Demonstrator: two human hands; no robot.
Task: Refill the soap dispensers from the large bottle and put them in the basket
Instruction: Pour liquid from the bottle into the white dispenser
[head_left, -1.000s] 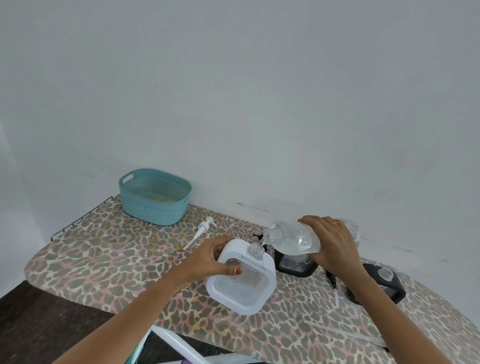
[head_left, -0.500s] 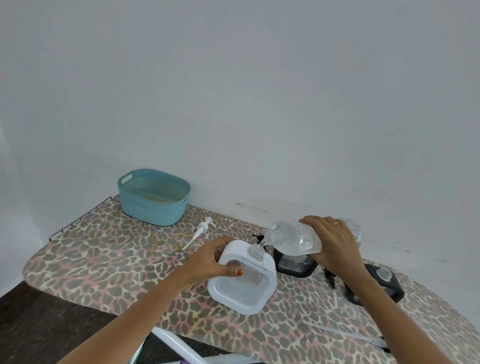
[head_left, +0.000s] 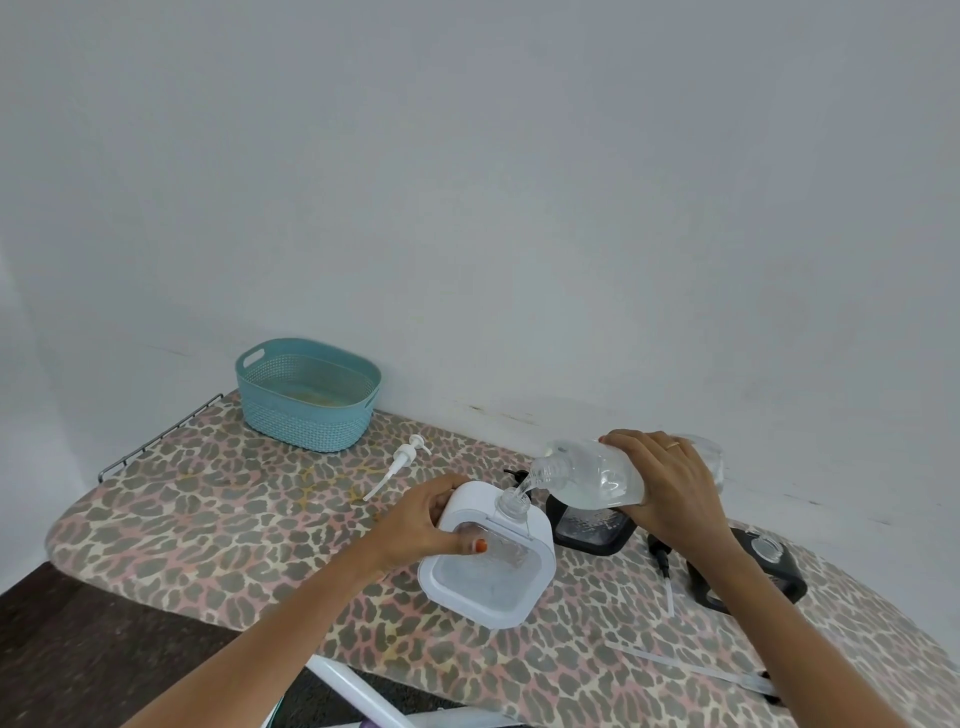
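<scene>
A white square soap dispenser (head_left: 488, 577) with a clear middle stands on the leopard-print board (head_left: 218, 514), its neck open. My left hand (head_left: 423, 522) grips its upper left corner. My right hand (head_left: 670, 491) holds the large clear bottle (head_left: 587, 475) tipped on its side, mouth just above the dispenser's neck, and a thin clear stream runs between them. A white pump head (head_left: 400, 465) lies loose on the board to the left. The teal basket (head_left: 309, 392) stands at the far left by the wall.
Two black dispensers sit behind and to the right: one (head_left: 592, 530) under the bottle, one (head_left: 753, 569) behind my right forearm. A clear pump tube (head_left: 691, 670) lies near the front right edge. A wire rack (head_left: 156, 439) juts from the board's left end.
Both hands, the bottle and the dispenser stay nearly where they were; pouring continues. The view has shifted very slightly.
</scene>
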